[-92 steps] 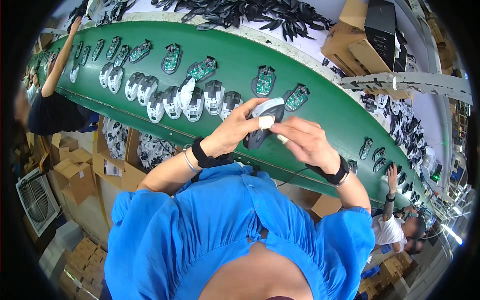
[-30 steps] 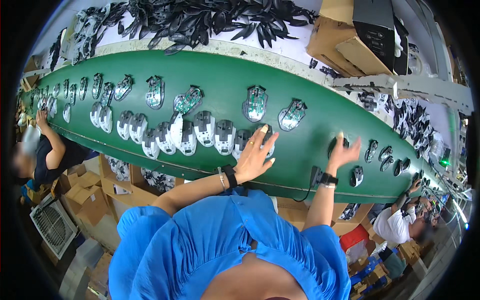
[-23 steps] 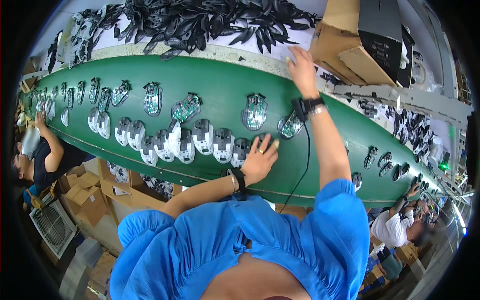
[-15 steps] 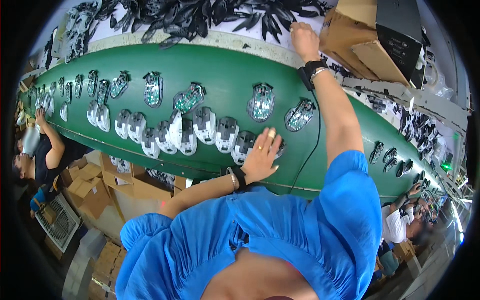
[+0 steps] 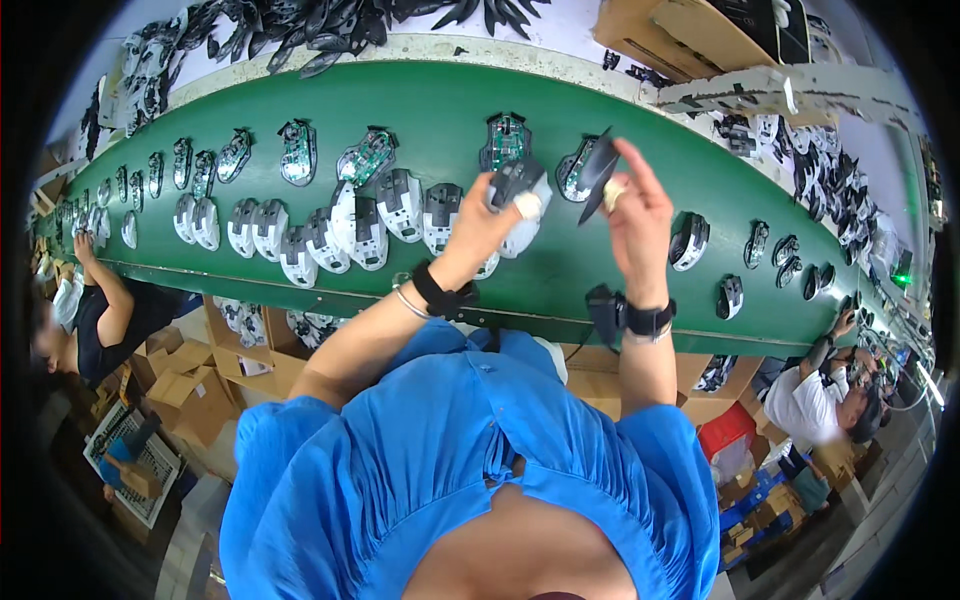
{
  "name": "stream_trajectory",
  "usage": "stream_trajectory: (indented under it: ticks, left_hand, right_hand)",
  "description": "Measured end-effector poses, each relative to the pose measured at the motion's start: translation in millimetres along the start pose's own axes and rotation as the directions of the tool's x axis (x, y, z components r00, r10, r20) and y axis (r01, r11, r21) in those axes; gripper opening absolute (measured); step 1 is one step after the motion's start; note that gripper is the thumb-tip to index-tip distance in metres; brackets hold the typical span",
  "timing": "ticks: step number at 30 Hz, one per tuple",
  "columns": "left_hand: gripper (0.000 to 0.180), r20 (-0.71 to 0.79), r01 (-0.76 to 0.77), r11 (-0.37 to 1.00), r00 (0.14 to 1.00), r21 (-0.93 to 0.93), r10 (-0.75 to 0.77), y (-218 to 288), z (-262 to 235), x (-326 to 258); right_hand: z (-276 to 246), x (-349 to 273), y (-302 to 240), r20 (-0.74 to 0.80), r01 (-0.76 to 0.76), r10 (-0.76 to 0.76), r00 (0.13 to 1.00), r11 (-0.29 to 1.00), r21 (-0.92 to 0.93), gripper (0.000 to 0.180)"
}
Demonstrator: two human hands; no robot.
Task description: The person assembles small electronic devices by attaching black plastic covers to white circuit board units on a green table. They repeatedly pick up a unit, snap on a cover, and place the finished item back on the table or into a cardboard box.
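My left hand (image 5: 470,235) is closed around a grey-and-white computer mouse shell (image 5: 522,205), raised above the green belt (image 5: 400,95). Just right of it, my right hand (image 5: 643,225) pinches a thin black leaf-shaped mouse cover piece (image 5: 597,182) between thumb and fingers, tilted on edge. The cover piece and the shell are apart. Behind my left hand lies an open mouse base (image 5: 505,135) with a green circuit board. Another mouse base (image 5: 570,170) is partly hidden by the black piece. Left of my hands, several white-and-grey mouse shells (image 5: 400,205) form an uneven row.
Black cover pieces (image 5: 330,25) are heaped along the far ledge. A cardboard box (image 5: 680,35) and a metal rail (image 5: 800,90) stand at the far right. More mouse parts (image 5: 690,240) lie farther right on the belt. Co-workers (image 5: 105,300) sit at both ends.
My right hand has come back from the far ledge with a black cover piece. My left hand, earlier spread over a shell on the belt, now holds a shell up.
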State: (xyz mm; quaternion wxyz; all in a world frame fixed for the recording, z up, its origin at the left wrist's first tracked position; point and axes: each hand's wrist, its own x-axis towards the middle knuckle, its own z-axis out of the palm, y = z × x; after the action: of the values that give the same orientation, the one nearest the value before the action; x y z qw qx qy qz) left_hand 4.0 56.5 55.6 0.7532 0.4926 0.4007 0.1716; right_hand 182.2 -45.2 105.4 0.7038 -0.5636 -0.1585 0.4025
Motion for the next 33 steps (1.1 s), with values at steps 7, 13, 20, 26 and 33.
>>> stream_trajectory:
  ticks: [7, 13, 20, 26, 33]
  left_hand:
    - [0.052, 0.036, 0.045, 0.955, 0.999, -0.292, -0.036, 50.6, 1.3, -21.8]
    - [0.047, -0.052, -0.034, 0.962, 0.998, -0.271, 0.021, 63.9, -12.0, -43.7]
    - [0.045, -0.049, -0.087, 0.955, 0.996, -0.285, 0.076, 75.8, -28.4, -50.6]
    - [0.071, -0.001, -0.213, 0.965, 0.976, -0.153, 0.216, 75.6, -36.7, -50.8]
    - [0.079, 0.043, -0.271, 0.963, 0.962, 0.011, 0.27, 79.3, -20.1, -52.6]
  right_hand:
    - [56.7, -47.6, -15.0, 0.13, 0.021, 0.003, 0.992, 0.983, -0.185, 0.051]
    - [77.5, -51.5, -23.4, 0.184, 0.057, 0.037, 0.982, 0.876, -0.479, 0.052]
    - [102.6, -51.0, -25.2, 0.205, 0.111, 0.005, 0.979, 0.826, -0.552, 0.059]
    - [102.1, -46.3, -17.1, 0.173, -0.198, 0.196, 0.965, 0.98, -0.004, 0.059]
    - [95.4, -45.9, -16.5, 0.121, -0.144, 0.136, 0.983, 0.988, 0.055, 0.059]
